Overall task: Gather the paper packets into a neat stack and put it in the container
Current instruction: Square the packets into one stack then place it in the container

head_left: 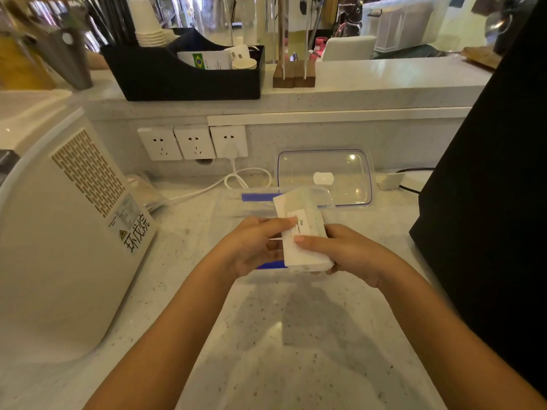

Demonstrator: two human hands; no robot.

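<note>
A: What are the hands doing?

B: Both grip one stack (302, 229) of white paper packets. The left hand (251, 250) pinches its left edge, a finger lying across the top label. The right hand (343, 253) wraps the lower right corner, thumb pressed flat on top.

A: And the stack itself?

B: Rectangular, thin matte sheets, edges nearly flush, tilted a little. The top packet carries a white label with small black print; only "The" reads clearly.

A: Where is it?

B: Held just above the container (236, 207), a clear plastic box with blue clips, on the counter (296, 335). I cannot tell whether the stack touches it.

A: The lid?

B: The lid (325, 176) leans against the back wall behind the container: transparent, rounded corners, blue rim, a white oval tab in the middle.

A: Surfaces?

B: The counter is pale speckled stone, glossy. At left, a cream plastic machine (68, 226) with a perforated grille and a sticker in Chinese characters, beside a warning triangle. Three white sockets (192, 142) sit on the wall, with a white cable (236, 179) plugged into the right one.

A: Higher up?

B: A black organiser (183, 75) holding paper cups and a card printed with a Brazilian flag.
</note>
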